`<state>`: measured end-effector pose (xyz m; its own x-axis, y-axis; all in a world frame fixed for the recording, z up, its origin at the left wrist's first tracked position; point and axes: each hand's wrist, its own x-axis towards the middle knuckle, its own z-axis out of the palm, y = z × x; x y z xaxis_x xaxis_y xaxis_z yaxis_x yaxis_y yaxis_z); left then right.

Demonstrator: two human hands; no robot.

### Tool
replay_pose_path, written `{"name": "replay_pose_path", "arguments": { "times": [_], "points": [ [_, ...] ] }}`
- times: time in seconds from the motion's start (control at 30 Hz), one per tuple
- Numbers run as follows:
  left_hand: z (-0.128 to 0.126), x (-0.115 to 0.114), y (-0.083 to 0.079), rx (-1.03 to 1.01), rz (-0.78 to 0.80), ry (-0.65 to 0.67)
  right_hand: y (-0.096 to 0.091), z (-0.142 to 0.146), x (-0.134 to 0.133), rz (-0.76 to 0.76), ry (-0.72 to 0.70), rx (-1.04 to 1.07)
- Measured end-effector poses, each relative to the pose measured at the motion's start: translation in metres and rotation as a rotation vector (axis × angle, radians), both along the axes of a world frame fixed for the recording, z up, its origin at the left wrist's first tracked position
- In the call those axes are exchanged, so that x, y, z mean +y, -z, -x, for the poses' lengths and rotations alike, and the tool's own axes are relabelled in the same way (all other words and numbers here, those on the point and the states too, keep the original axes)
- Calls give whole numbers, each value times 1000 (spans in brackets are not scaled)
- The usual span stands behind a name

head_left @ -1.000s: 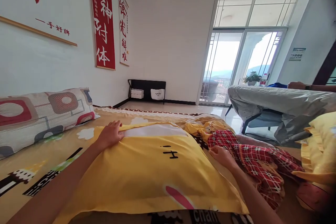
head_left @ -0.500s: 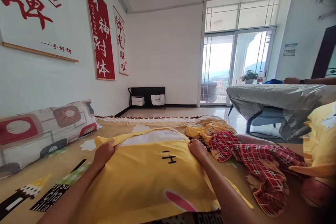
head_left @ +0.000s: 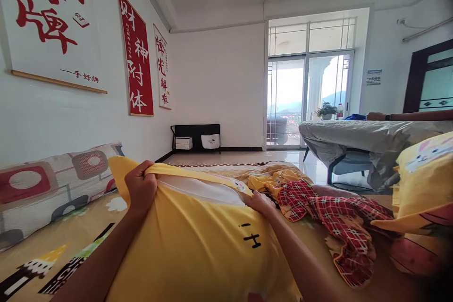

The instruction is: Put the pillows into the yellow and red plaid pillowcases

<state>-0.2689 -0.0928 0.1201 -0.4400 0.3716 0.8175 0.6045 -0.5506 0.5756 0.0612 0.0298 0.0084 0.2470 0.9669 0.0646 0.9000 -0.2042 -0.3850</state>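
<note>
A yellow pillow [head_left: 198, 245] in a yellow pillowcase lies across the bed in front of me, its far end lifted. The white pillow inside [head_left: 198, 189] shows at the open end. My left hand [head_left: 140, 188] is closed on the left corner of the pillowcase's opening and holds it up. My right hand [head_left: 260, 202] grips the right edge of the same opening, fingers curled on the fabric.
A red checked cloth [head_left: 336, 217] and crumpled yellow fabric [head_left: 272, 180] lie to the right. A patterned pillow [head_left: 53, 184] rests against the left wall. Another yellow pillow [head_left: 424, 174] sits at far right. Another person's arm [head_left: 406, 115] rests on a grey-covered table [head_left: 361, 134].
Both hands have closed on the pillowcase opening and raised the pillow's far end off the bed; my right hand came over from near the red checked cloth.
</note>
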Motion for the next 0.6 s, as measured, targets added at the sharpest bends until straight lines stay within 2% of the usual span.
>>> {"name": "replay_pose_path", "arguments": {
  "times": [0.1, 0.2, 0.33, 0.4, 0.47, 0.5, 0.53, 0.6],
  "points": [
    [-4, -12, -1, -24, -57, -26, -13, 0, -8, -64, 38, -70],
    [10, -8, -11, 14, -112, -104, -48, 2, -13, -170, 74, -140],
    [52, 17, -51, -31, -143, -192, -119, 5, -11, -314, 69, -201],
    [73, 30, -70, -107, -154, -222, -142, 7, -5, -333, 50, -214],
    [90, 41, -75, -49, -97, -309, -143, 10, 4, -277, 27, -207],
    [95, 46, -70, 59, -2, -370, -134, 12, 8, -226, 22, -197],
    [99, 50, -58, 221, 162, -425, -118, 13, 12, -168, 25, -183],
    [100, 57, -18, 589, 592, -472, -75, 15, 18, -72, 40, -143]
  ]
}}
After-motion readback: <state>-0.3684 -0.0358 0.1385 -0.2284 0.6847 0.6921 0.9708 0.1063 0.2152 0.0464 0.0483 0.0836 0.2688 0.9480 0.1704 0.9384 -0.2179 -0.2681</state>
